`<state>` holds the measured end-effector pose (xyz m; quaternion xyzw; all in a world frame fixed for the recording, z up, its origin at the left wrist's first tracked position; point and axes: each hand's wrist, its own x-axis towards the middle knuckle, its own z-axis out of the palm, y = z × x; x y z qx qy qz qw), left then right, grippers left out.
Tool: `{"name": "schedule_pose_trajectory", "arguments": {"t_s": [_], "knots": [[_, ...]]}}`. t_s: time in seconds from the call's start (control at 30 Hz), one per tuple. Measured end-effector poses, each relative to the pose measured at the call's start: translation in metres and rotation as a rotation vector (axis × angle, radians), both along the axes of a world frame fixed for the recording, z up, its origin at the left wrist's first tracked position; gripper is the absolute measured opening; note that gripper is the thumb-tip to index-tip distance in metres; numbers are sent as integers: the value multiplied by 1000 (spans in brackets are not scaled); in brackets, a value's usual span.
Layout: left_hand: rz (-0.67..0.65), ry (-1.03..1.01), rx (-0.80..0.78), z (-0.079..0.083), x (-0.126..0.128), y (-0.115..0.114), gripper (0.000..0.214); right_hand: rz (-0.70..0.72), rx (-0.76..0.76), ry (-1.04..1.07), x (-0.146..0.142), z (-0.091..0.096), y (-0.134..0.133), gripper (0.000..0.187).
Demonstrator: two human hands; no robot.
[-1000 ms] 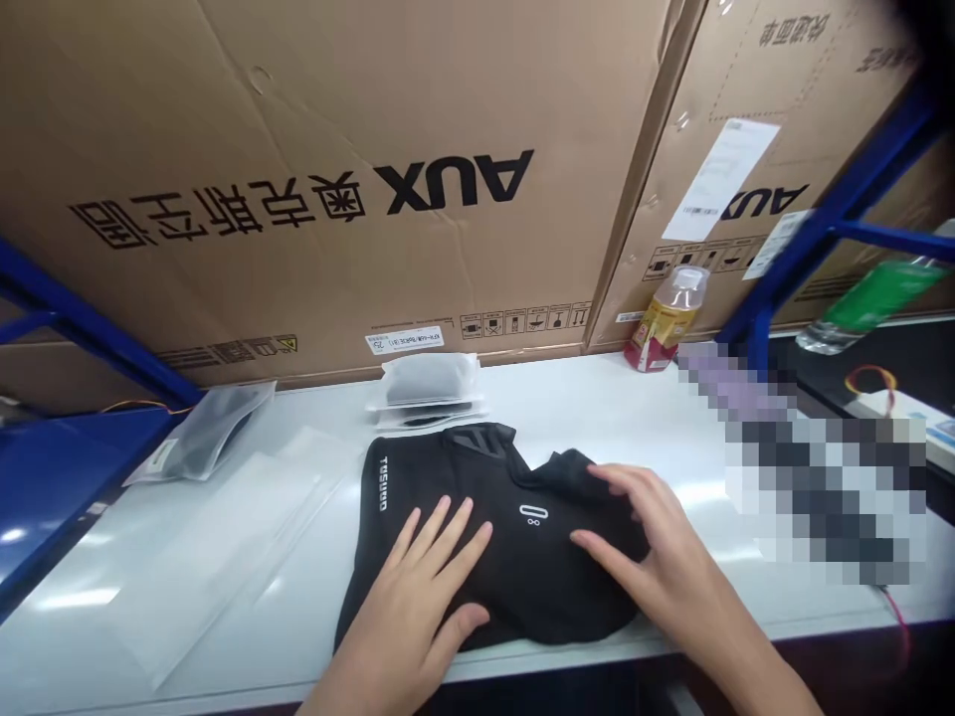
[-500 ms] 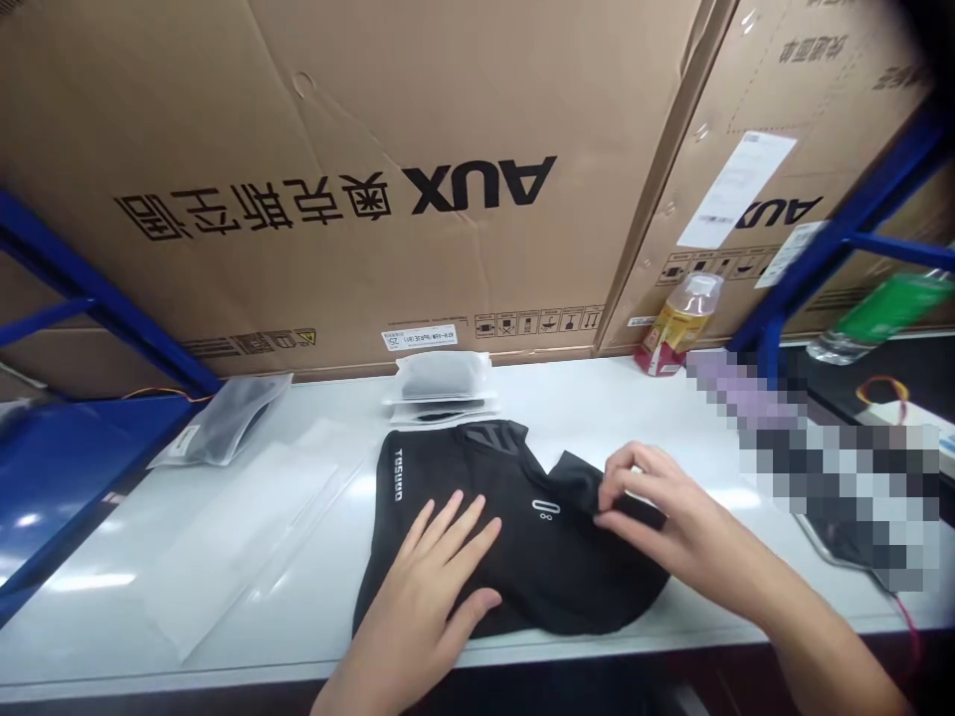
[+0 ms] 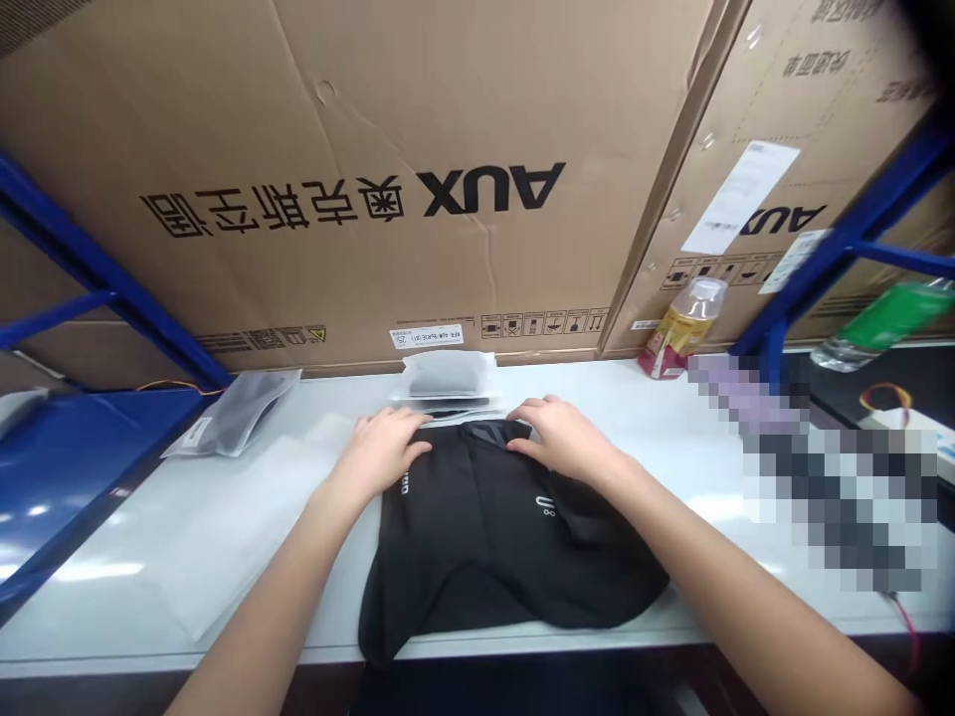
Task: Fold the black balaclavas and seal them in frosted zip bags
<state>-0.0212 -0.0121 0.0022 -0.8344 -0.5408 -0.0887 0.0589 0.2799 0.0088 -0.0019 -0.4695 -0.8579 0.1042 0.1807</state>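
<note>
A blue panel fills the far left, below a slanting blue post. On the desk next to it, a bagged dark packet sits near the back, and a translucent sheet lies flat in front of it. The left hand comes next, its forearm rising from the lower left, palm down over the far left corner of the black garment. Its thumb and fingers stand apart; I cannot tell whether cloth is gripped between them. The garment lies at the desk's front centre. Just beyond its far edge, a stack of bagged packets crowds the space between the two hands, with a big cardboard box walling off the back. The right hand reaches in from the lower right to the collar, thumb nearer the wearer; whether it grips is likewise unclear. Farther right stand a red-and-yellow bottle, then another blue post, with a green-labelled bottle lying tilted beyond.
</note>
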Motion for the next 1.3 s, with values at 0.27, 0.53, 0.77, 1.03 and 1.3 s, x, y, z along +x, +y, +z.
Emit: {"name": "schedule_pose_trajectory", "arguments": {"t_s": [0.27, 0.53, 0.77, 1.03, 1.3], "knots": [[-41, 65, 256, 11, 1, -45, 34, 111, 168, -42, 3, 12, -35, 28], [-237, 128, 99, 15, -12, -124, 38, 195, 49, -47, 44, 12, -128, 52], [-271, 112, 9, -21, -20, -182, 52, 179, 37, -59, 101, -22, -148, 38], [96, -381, -71, -5, -26, -151, 22, -53, -89, 214, 96, -17, -127, 22], [233, -110, 263, -3, 35, -115, 34, -381, -85, 222, 77, -38, -95, 36]]}}
